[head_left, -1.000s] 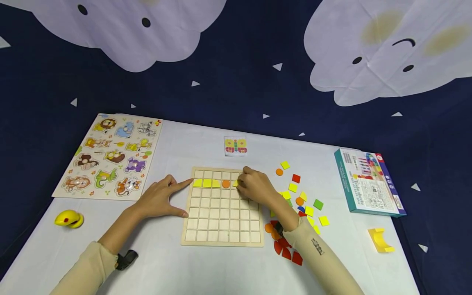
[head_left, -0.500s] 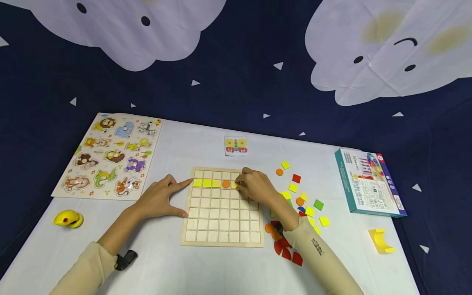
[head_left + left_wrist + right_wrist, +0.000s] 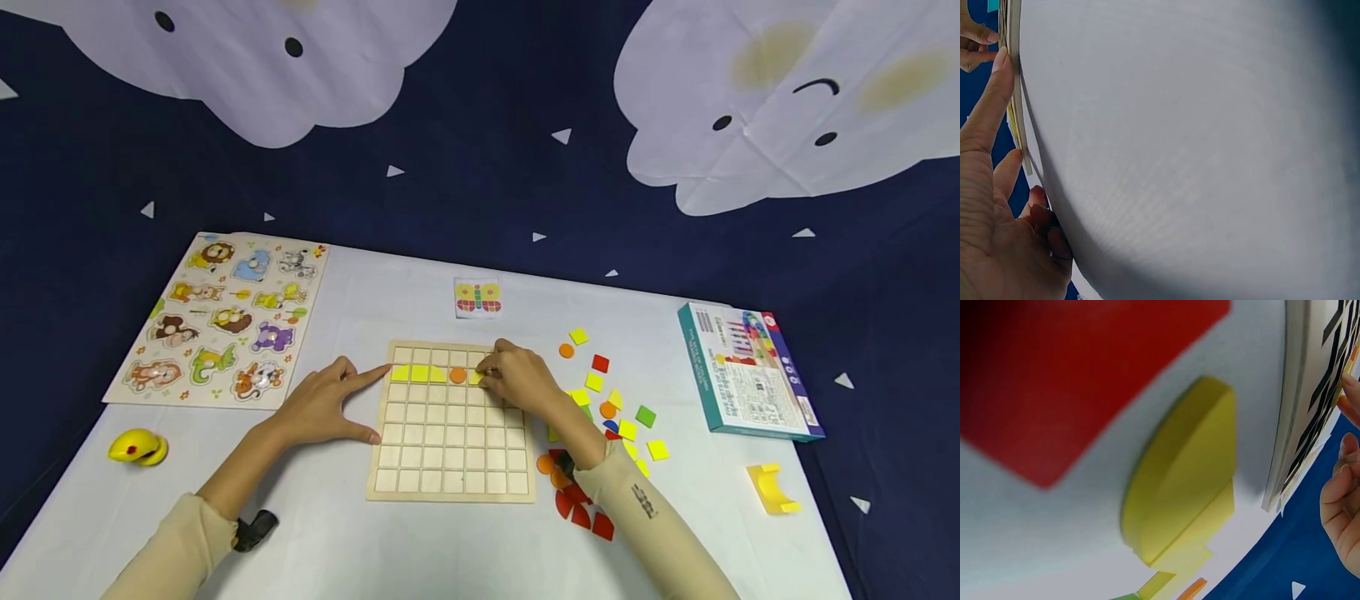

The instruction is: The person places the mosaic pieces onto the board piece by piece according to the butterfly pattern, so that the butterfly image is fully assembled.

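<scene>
A wooden grid board [image 3: 442, 483] lies flat on the table in the head view. My left hand [image 3: 318, 404] rests at its left side, straight index finger and thumb touching the edge; the left wrist view shows the left hand [image 3: 997, 206] against the board's rim. Over the second row, my right hand [image 3: 517, 375] pinches a yellow piece [image 3: 475, 377], partly hidden by the fingers. Left of it in that row sit an orange disc [image 3: 457, 376] and several yellow pieces [image 3: 419, 373]. In the right wrist view the right hand [image 3: 1344, 506] shows at the edge.
A butterfly pattern card [image 3: 477, 298] lies behind the board. Loose coloured pieces [image 3: 626, 430] spread to the right, some beneath the right forearm. An animal puzzle [image 3: 225, 325] and a yellow toy [image 3: 138, 447] are at left; a box [image 3: 750, 371] and a yellow curved block [image 3: 772, 489] at right.
The right hand's fingertips have shifted very slightly left over the second row, and more of the yellow piece shows. The left hand keeps its place at the board's edge.
</scene>
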`<act>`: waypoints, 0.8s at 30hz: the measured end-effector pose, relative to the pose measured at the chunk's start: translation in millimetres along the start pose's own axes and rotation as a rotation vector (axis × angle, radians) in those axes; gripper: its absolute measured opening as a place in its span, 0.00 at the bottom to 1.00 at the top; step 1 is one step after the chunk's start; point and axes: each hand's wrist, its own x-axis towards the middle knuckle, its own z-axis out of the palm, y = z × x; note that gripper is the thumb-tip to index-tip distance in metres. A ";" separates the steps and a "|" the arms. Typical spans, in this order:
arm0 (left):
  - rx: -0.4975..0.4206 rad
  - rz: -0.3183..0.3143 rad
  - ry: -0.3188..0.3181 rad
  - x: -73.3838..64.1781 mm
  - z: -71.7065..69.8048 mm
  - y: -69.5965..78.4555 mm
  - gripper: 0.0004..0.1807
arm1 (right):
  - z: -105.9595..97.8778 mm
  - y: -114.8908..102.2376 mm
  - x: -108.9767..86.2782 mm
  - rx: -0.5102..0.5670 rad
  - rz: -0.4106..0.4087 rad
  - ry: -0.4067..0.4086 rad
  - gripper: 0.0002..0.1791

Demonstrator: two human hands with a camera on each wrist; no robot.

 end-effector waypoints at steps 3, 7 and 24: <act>0.004 -0.002 -0.001 -0.3 0.0 0.1 0.60 | -0.5 -0.5 -0.5 0.000 0.000 -0.007 0.10; 0.006 -0.001 0.000 -0.6 0.0 0.6 0.60 | -2.2 1.3 -2.0 0.003 -0.001 -0.016 0.11; 0.001 -0.001 -0.002 -0.3 1.0 -1.0 0.60 | -39.6 73.2 -15.3 -0.063 0.213 0.116 0.16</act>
